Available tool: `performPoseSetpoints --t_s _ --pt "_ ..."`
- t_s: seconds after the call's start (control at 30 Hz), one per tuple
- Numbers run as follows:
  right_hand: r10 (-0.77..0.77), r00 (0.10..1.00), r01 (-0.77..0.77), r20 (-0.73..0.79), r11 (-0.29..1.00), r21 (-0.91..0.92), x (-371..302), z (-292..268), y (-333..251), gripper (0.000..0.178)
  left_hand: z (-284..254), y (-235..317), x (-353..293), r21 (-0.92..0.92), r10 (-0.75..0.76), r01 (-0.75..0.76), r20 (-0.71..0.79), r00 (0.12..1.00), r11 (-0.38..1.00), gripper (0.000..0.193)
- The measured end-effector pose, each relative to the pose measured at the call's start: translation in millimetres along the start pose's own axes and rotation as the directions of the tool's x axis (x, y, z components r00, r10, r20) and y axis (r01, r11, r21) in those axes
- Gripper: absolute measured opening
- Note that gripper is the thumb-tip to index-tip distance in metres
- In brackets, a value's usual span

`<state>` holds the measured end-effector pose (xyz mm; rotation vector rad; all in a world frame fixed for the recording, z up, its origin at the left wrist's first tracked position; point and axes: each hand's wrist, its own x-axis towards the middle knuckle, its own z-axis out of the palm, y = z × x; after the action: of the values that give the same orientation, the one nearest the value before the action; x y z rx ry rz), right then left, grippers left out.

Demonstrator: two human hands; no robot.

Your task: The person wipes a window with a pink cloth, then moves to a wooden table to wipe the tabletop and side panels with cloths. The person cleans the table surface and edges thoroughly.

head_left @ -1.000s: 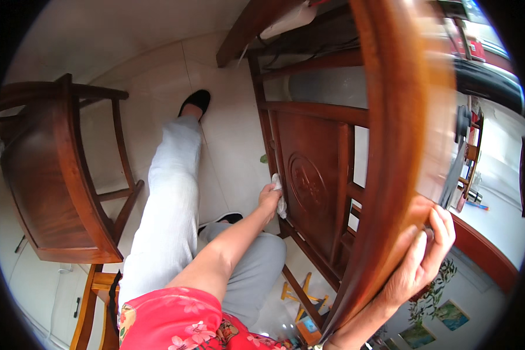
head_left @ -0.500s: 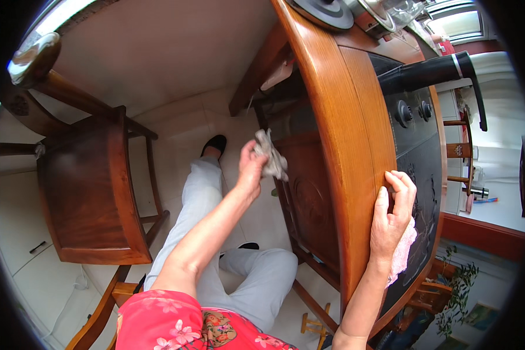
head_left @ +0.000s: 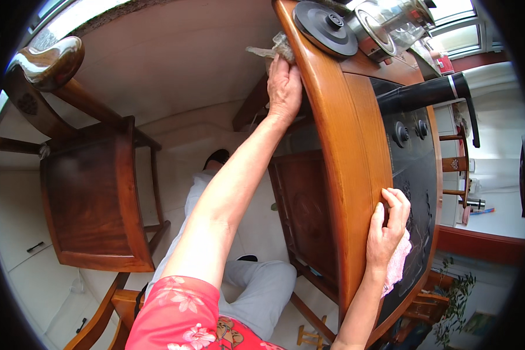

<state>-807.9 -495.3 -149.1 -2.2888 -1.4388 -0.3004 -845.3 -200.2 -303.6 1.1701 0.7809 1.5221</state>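
Note:
My left hand (head_left: 284, 90) is stretched out to the far end of the wooden table (head_left: 356, 169). Its fingers press a crumpled greyish cloth (head_left: 283, 46) against the outer side of the table edge. Part of the cloth sticks out to the left of the edge. My right hand (head_left: 389, 230) rests on the tabletop nearer to me, its fingers loosely bent and the thumb apart. A pink cloth (head_left: 398, 265) lies beside and partly under the right palm; the fingers are not wrapped round it.
A black round base (head_left: 326, 29) and a glass and metal pot (head_left: 385, 29) stand at the table's far end. A black pipe (head_left: 426, 93) rises near two knobs on the dark panel (head_left: 417, 157). On the left is a wooden chair (head_left: 93, 198); a plant (head_left: 458, 297) is at lower right.
My left hand has carried the greyish cloth forward and up from beside the table to the far edge. The view has shifted slightly; my right hand stays on the tabletop.

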Motion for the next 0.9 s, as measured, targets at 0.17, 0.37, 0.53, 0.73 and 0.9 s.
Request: performPoseSetpoints --t_s 0.17,0.37,0.53,0.73,0.9 --pt "0.030 0.999 -0.029 0.012 0.999 -0.027 -1.8 0.9 0.8 0.028 -33.2 -81.3 -38.7 0.208 -0.335 0.317 0.052 0.941 0.925 0.036" --pt "0.059 0.996 -0.056 0.061 0.998 -0.038 1.3 0.6 -1.7 0.030 -72.3 -163.6 -60.5 0.115 -0.549 0.542 0.033 0.835 0.832 0.050" --pt "0.138 0.987 -0.133 0.085 0.989 -0.065 -2.0 -4.9 0.3 0.033 -82.7 -194.5 -67.5 0.110 -0.634 0.627 0.043 0.772 0.771 0.061" --pt "0.200 0.970 -0.194 0.137 0.980 -0.055 -0.7 -4.8 -1.5 0.036 -109.7 -286.0 -84.6 0.198 -0.776 0.765 -0.029 0.630 0.613 0.047" --pt "0.180 0.973 -0.169 0.146 0.982 -0.083 2.1 -11.9 -3.4 0.036 -139.6 -354.7 -82.7 0.251 -0.824 0.789 0.079 0.561 0.561 0.046"
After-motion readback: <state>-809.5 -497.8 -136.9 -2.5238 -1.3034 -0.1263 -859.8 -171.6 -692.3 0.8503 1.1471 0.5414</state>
